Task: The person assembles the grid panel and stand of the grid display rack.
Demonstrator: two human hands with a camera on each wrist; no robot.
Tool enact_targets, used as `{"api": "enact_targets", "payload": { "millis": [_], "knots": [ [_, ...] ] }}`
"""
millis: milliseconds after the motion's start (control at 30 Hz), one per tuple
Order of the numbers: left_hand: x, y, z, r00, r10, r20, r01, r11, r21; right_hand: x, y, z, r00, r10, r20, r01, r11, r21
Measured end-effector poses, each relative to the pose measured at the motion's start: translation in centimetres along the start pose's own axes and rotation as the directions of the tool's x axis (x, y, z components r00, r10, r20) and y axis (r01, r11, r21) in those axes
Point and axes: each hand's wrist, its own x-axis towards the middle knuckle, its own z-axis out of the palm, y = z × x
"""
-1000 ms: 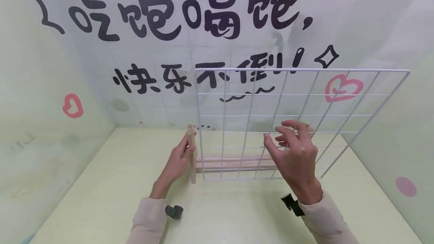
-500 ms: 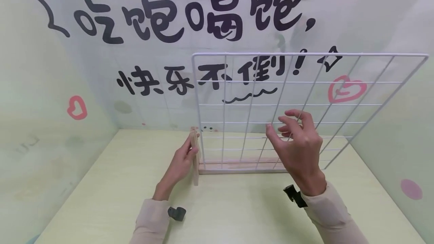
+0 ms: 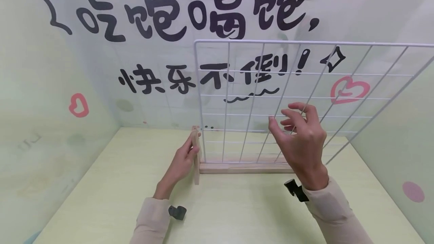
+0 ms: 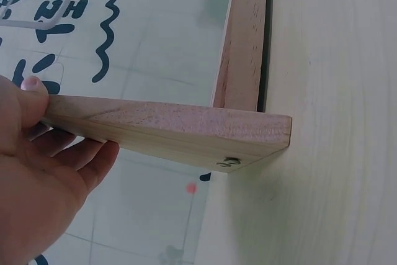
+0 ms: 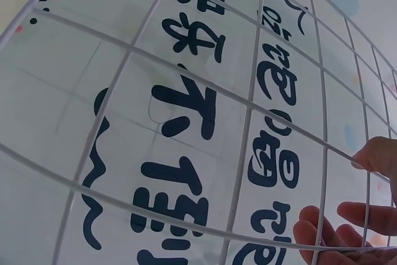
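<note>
A white wire grid panel [image 3: 271, 42] stands tilted in the head view. My right hand [image 3: 301, 142] holds it by the wires, thumb in front and fingers reaching through. The right wrist view shows fingertips [image 5: 308, 231] behind the grid wires [image 5: 249, 105]. A light wooden piece has a short upright board [image 3: 196, 161] joined to a long low bar [image 3: 244, 168]. My left hand [image 3: 183, 159] pinches the upright board near its far end. In the left wrist view, the grid's rounded corner [image 4: 46, 24] is apart from the wooden board [image 4: 161, 116].
The pale yellow tabletop [image 3: 230, 210] bears the wooden piece. A light printed wall sheet [image 3: 152, 55] with black lettering and pink hearts rises behind, and similar walls stand at both sides. Black camera mounts [image 3: 177, 212] sit at both wrists.
My right hand has raised the grid panel, and its lower edge has moved up from in front of the wooden bar. The left hand keeps its grip on the upright board.
</note>
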Motion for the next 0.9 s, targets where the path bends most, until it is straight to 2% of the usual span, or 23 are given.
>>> {"api": "enact_targets", "payload": {
  "millis": [233, 533, 900],
  "knots": [
    [0.0, -0.1, 0.1, 1.000, 0.022, 0.004, -0.022, 1.000, -0.005, 0.7, -0.2, 0.1, 1.000, -0.007, -0.005, 0.007, 1.000, 0.000],
    [0.3, -0.3, 0.5, 1.000, 0.000, 0.008, 0.001, 0.999, -0.039, 1.6, -0.2, 0.1, 1.000, -0.018, -0.014, 0.018, 1.000, -0.003],
    [0.2, -0.2, 0.4, 1.000, 0.014, 0.011, -0.014, 0.999, -0.032, 2.6, -0.3, 0.5, 1.000, -0.001, -0.014, 0.001, 1.000, 0.004]
  ]
}}
